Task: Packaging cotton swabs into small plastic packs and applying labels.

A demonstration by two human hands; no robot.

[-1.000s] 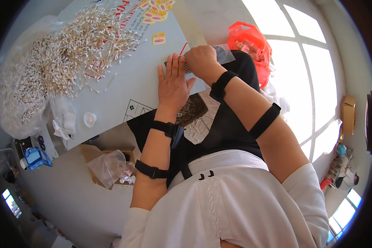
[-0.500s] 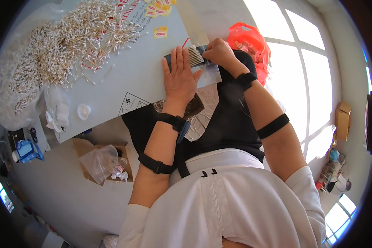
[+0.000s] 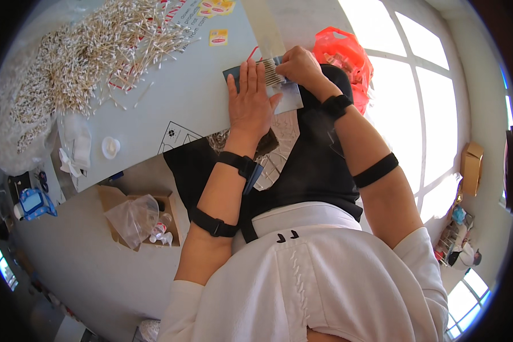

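A tight row of cotton swabs (image 3: 272, 73) lies side by side on a dark blue-grey flat sheet (image 3: 231, 73) at the table's edge. Flat and palm down, my left hand (image 3: 251, 108) rests at the left of this row, fingers outstretched and fingertips against the swabs. My right hand (image 3: 299, 65) is closed in a pinch at the row's right end; whatever its fingertips hold is hidden. Farther left, a large heap of loose cotton swabs (image 3: 91, 62) spreads over the table (image 3: 171, 97).
Small yellow-and-white packets (image 3: 218, 37) lie toward the back. A red plastic bag (image 3: 342, 51) stands beyond my right hand. On the left are a small white round container (image 3: 111, 148) and a blue pack (image 3: 35, 203). A cardboard box (image 3: 174, 228) with a clear bag sits below the table.
My left hand has slid slightly right along with the swab row, toward my right hand, which stays at the row's end. The whole view has shifted a little.
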